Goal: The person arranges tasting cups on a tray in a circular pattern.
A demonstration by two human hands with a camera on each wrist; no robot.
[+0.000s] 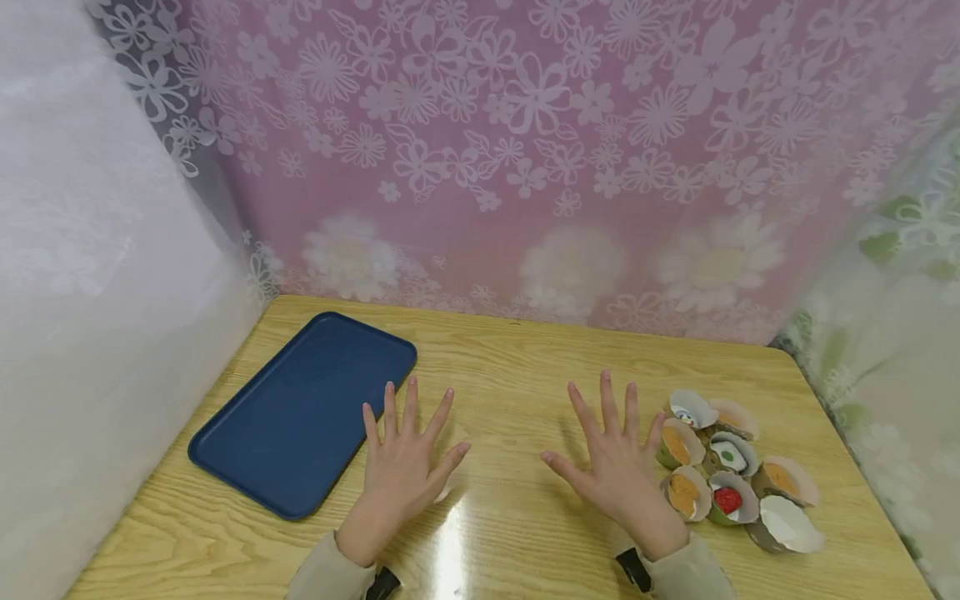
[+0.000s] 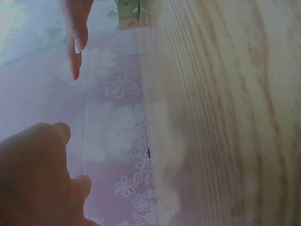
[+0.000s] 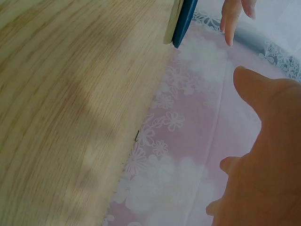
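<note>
Both hands hover palm down over the wooden table, fingers straight and spread, holding nothing. My left hand (image 1: 405,467) is beside the right edge of a dark blue rectangular tray (image 1: 307,408), its fingertips overlapping that edge in the head view. Just left of a cluster of paper cups, my right hand (image 1: 618,467) is nearest to a cup with orange filling (image 1: 681,443). Others in the cluster include a cup with red filling (image 1: 727,500), one with white filling and a green spot (image 1: 727,455), and a pale cup (image 1: 787,525). What the fillings are, I cannot tell.
The wooden table (image 1: 495,375) ends at the back against a pink flowered curtain (image 1: 480,167). White sheeting (image 1: 112,250) hangs on the left, and a green-and-white floral cloth (image 1: 892,333) on the right. Another orange-filled cup (image 1: 783,479) stands toward the table's right edge.
</note>
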